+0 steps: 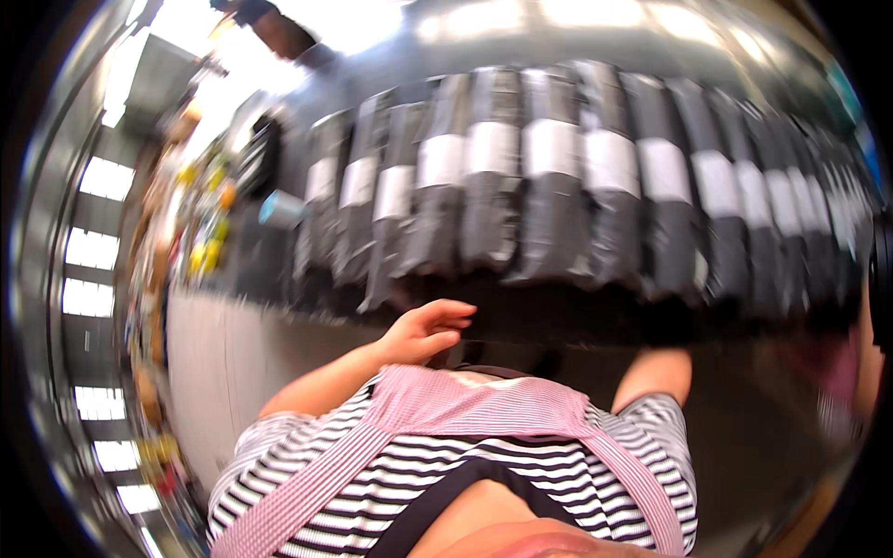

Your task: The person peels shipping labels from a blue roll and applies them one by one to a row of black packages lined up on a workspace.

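Observation:
My left hand (426,332) is held in front of my body, just short of the table's near edge. Its fingers are stretched out with the thumb a little apart, and nothing is in them. Beyond it lies a row of dark grey plastic-wrapped bundles (490,219), each with a white band round its middle. The bundle (391,237) with its end furthest toward me is nearest to that hand. Only my right forearm (654,375) shows; it passes beneath the dark near edge of the table, which hides the right hand.
A small light-blue cylinder (281,210) stands left of the row, near a black object (260,156). Yellow and mixed-coloured items (206,232) sit further left. Another person's arm (279,35) appears at the far left, and part of someone in pink (828,367) at the right.

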A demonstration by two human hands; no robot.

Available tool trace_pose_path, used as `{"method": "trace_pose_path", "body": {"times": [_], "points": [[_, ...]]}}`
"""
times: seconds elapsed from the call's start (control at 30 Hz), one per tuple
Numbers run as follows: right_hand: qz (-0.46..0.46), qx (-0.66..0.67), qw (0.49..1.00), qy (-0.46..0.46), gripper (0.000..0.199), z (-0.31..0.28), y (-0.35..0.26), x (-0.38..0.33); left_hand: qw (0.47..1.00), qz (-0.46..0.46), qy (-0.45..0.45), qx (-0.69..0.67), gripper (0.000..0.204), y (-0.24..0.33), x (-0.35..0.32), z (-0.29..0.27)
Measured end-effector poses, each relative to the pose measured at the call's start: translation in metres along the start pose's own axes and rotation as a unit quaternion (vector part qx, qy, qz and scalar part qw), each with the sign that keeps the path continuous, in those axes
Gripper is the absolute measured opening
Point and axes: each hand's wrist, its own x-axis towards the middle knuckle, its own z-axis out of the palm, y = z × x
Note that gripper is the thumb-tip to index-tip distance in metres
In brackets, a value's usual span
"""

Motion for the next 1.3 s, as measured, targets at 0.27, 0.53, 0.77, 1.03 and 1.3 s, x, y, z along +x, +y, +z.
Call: {"method": "trace_pose_path", "body": {"times": [0.27, 0.53, 0.77, 1.03, 1.3], "points": [[-0.089, 0.009, 0.995, 0.041, 0.02, -0.075, -0.056, -0.053, 0.918, 0.088, 0.383, 0.059, 0.015, -0.007, -0.044, -0.113], [0.002, -0.178, 0.982, 0.066, 0.009, -0.105, -0.073, -0.104, 0.598, -0.1, 0.669, 0.431, 0.043, -0.035, -0.075, -0.357], [0.097, -0.299, 0.941, 0.125, 0.018, -0.168, -0.058, -0.271, 0.606, -0.185, 0.595, 0.495, 0.043, -0.059, -0.059, -0.451], [0.04, -0.401, 0.863, 0.305, 0.015, -0.236, -0.063, -0.446, 0.497, 0.147, 0.662, 0.541, 0.041, -0.072, -0.049, -0.451], [0.003, -0.437, 0.899, 0.015, 0.024, -0.142, -0.059, -0.509, 0.975, 0.217, -0.005, 0.046, 0.013, 0.048, 0.017, -0.02]]}}
